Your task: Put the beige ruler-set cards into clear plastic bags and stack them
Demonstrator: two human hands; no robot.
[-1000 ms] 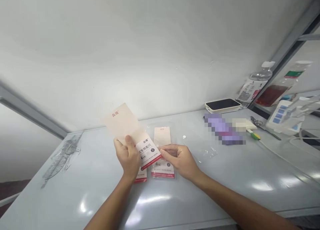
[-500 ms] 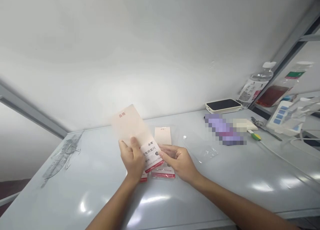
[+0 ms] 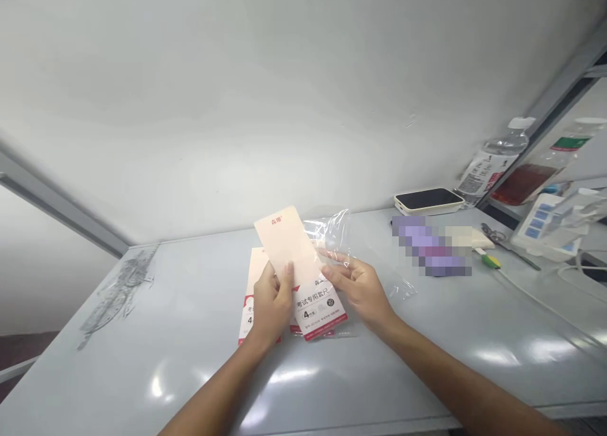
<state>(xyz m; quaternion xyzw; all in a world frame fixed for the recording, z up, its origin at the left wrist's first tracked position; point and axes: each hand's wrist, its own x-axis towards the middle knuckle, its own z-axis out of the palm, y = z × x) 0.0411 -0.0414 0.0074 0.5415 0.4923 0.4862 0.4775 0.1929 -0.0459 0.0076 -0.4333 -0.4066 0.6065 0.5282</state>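
My left hand (image 3: 274, 300) is closed on the left edge of a cream packaging card (image 3: 290, 246), its thumb lying on the front. The card is tilted above the table, with a red strip and Chinese print at its lower end. At its right edge my right hand (image 3: 363, 290) pinches a clear plastic bag (image 3: 334, 230), which stands up crinkled behind the fingers. Whether those fingers also grip the card is hard to see. A similar card (image 3: 255, 268) lies under my left hand, and another below the held one is mostly hidden.
Another clear plastic bag (image 3: 401, 287) lies right of my right hand. Beyond are a phone (image 3: 429, 199), a blurred purple item (image 3: 427, 246), scissors (image 3: 496, 234), a cable (image 3: 535, 287) and a water bottle (image 3: 493, 161). A wall (image 3: 303, 107) rises behind the grey table (image 3: 180, 335).
The held card has swung more upright and shifted right, showing its printed end. The clear bag now rises at my right hand. The card under my left hand shows more.
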